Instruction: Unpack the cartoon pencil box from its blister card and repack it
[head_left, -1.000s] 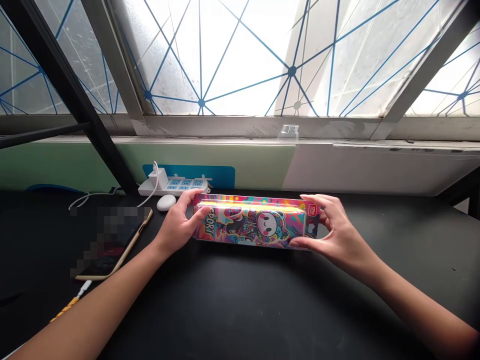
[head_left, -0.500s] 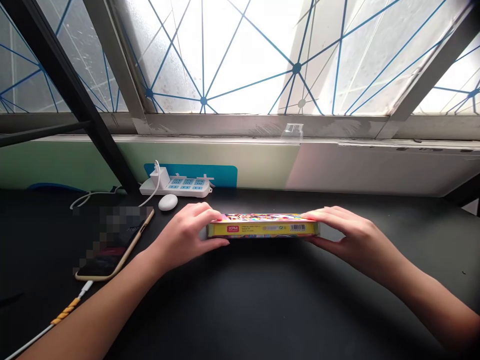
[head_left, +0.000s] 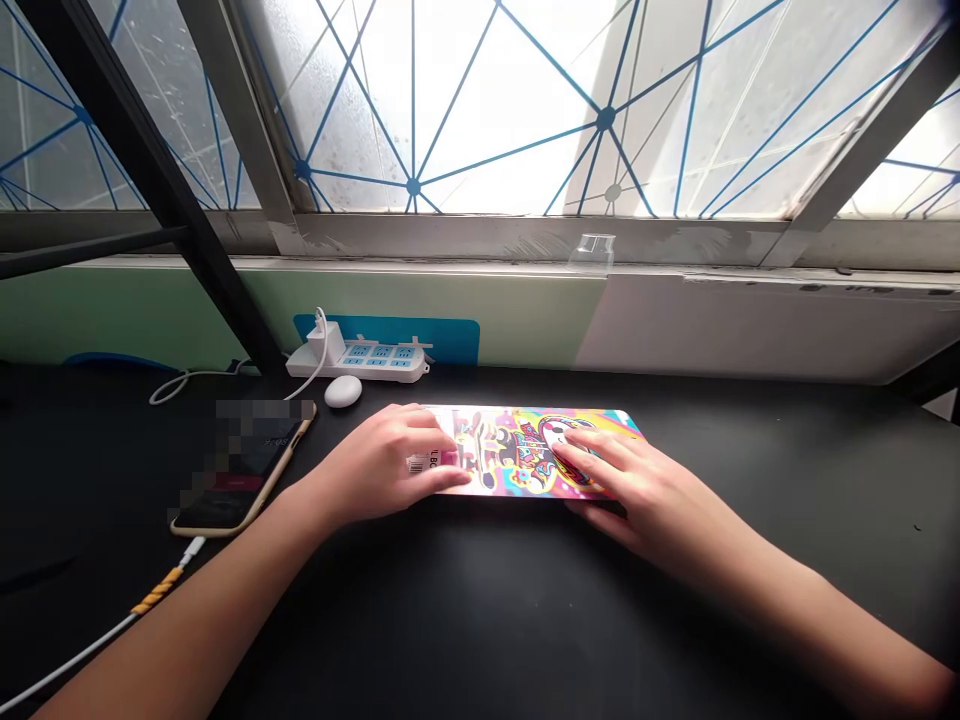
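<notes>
A flat, brightly printed box [head_left: 506, 450] with cartoon artwork lies lengthwise before me, its patterned broad face turned up toward me. My left hand [head_left: 397, 455] grips its left end, the thumb across the face near the front edge and the fingers over the back; they partly cover a barcode. Over the right part spreads my right hand [head_left: 626, 475], fingers resting on the printed face and thumb under the front edge. The right hand hides some of the artwork. Whether the box touches the table, I cannot tell.
On the left a phone [head_left: 247, 470] lies with a white charging cable [head_left: 90, 650] plugged in. Behind it are a white rounded case [head_left: 343, 391] and a power strip [head_left: 382, 360] with a plug. A black slanted bar [head_left: 187, 220] rises at left; a window runs along the back.
The box has tipped from showing its yellow side edge to showing its broad printed face. My right hand has slid left, farther onto the box. The view has shifted slightly.
</notes>
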